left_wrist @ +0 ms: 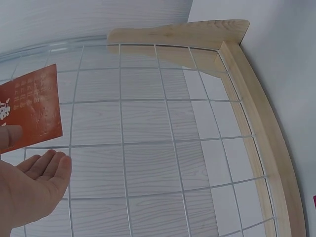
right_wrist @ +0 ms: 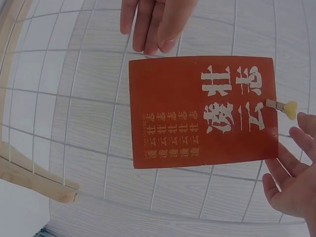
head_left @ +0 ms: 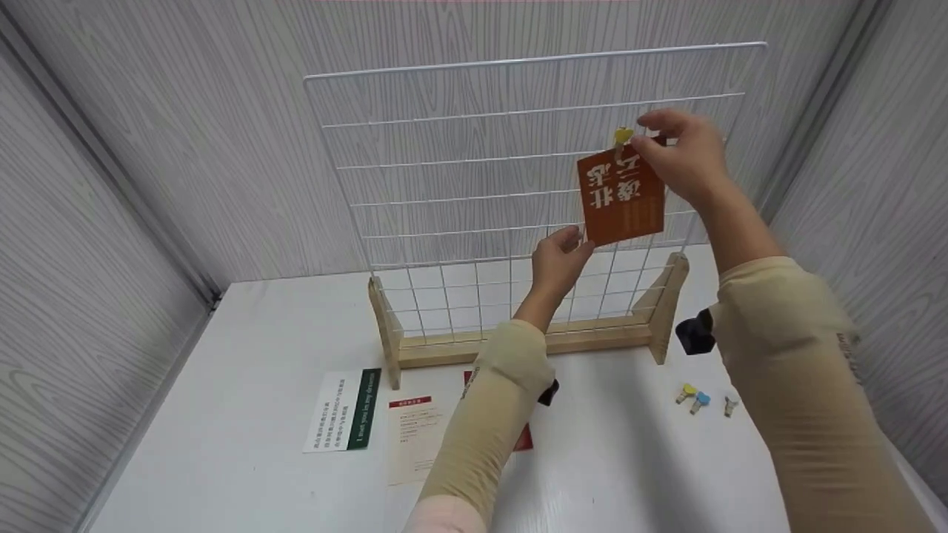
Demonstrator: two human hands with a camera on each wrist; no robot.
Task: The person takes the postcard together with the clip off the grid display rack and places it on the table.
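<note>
An orange-red card [head_left: 626,200] with large white characters hangs against the white wire grid [head_left: 437,200]. A small clip with a yellow heart-shaped top [head_left: 623,135] grips the card's upper edge, as the right wrist view also shows [right_wrist: 286,108]. My right hand [head_left: 685,152] is at the card's upper right corner, thumb close to the clip and fingers loosely bent, some passing beside the card's edge. My left hand [head_left: 559,263] is just below the card's lower left corner with its fingers extended; in the right wrist view those fingers [right_wrist: 150,24] end short of the card.
A wooden stand [head_left: 518,344] holds the grid upright on the white table. Loose clips [head_left: 700,402] lie at the right. A green-and-white card [head_left: 344,411], a cream card [head_left: 418,437] and a red card [head_left: 524,438], partly behind my left arm, lie at the front.
</note>
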